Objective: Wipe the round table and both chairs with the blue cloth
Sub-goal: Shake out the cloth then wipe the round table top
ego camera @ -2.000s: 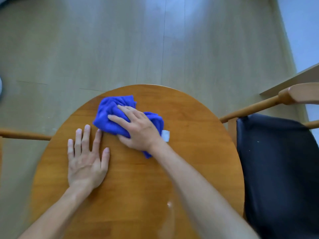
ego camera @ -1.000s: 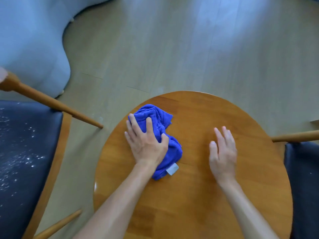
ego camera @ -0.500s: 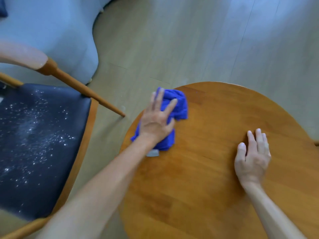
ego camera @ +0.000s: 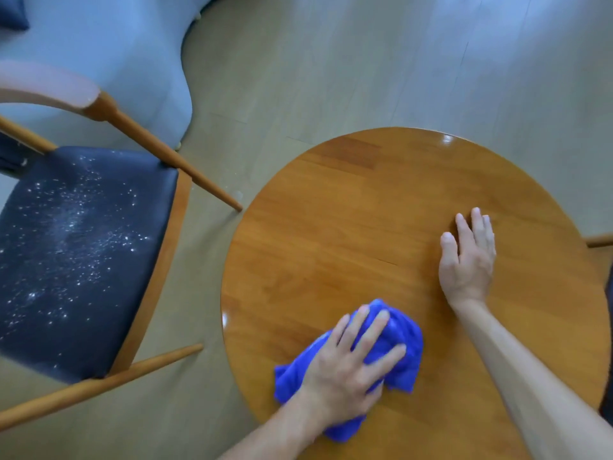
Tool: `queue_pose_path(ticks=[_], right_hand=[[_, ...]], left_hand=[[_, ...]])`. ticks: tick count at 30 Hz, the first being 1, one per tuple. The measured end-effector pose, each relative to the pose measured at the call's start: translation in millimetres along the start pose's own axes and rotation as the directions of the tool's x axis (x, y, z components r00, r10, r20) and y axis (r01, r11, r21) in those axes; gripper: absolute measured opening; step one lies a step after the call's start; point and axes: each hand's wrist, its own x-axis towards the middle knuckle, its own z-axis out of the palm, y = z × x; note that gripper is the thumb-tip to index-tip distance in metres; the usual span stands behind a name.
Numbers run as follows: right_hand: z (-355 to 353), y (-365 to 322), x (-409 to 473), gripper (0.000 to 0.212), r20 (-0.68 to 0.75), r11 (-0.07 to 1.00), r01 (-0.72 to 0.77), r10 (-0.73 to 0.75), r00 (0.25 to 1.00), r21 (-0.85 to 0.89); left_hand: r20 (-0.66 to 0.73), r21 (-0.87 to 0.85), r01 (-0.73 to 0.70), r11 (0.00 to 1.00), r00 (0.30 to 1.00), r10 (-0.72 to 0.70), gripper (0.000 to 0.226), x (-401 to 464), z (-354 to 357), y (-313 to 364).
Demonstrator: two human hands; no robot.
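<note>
Head view, left to right. Chair (ego camera: 86,260) at 9 o'clock, well apart from the table edge: dark padded seat dusted with white specks, wooden frame and arms, so it looks not yet wiped. Pale blue sofa (ego camera: 109,61) at 10 o'clock behind it.

Left hand (ego camera: 348,370) at 6 o'clock lies flat on the blue cloth (ego camera: 403,340), fingers spread and nearly straight, palm pressing the bunched cloth onto the table (ego camera: 348,210); no pinch, just weight on top, likely to keep the wad under the palm while it sweeps the near-left rim. Cloth sits on the tabletop near the 7 o'clock edge, partly under the hand.

Right hand (ego camera: 467,257) at 3 o'clock, palm down on bare wood, fingers together and straight, holding nothing; probably there as a brace for the lean.

Tabletop: round, glossy orange-brown wood planks, small glare spots at the rim. Second chair only a sliver at the far right edge (ego camera: 600,240). Floor (ego camera: 331,61) is light wood planks with window glare at 1 o'clock.
</note>
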Motion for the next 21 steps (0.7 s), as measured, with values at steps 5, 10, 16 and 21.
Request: queue_pose_path(ticks=[5,10,16,21], right_hand=[[-26.1,22.8,-10.1,0.05,0.196,0.996,0.09,-0.088,0.977,-0.003],[-27.8,30.6,-50.4,0.042,0.18,0.988,0.139,-0.126,0.976,-0.064],[-15.3,12.9,-88.9,0.039,0.145,0.99,0.005,-0.026,0.989,0.138],[-40.5,2.0,-111.4,0.038,0.121,0.855,-0.199,0.161,0.98,0.48]], left_hand=[[-0.084,0.137,0.157,0.978,0.986,-0.146,0.051,59.6,-43.6,-102.0],[-0.143,0.218,0.369,0.903,0.928,-0.344,0.05,-21.2,-79.2,-153.5],[-0.085,0.131,0.288,0.949,0.957,-0.279,0.051,-112.9,-14.7,-13.1],[0.046,-0.01,0.271,0.963,0.962,-0.27,0.049,-50.4,23.2,94.0]])
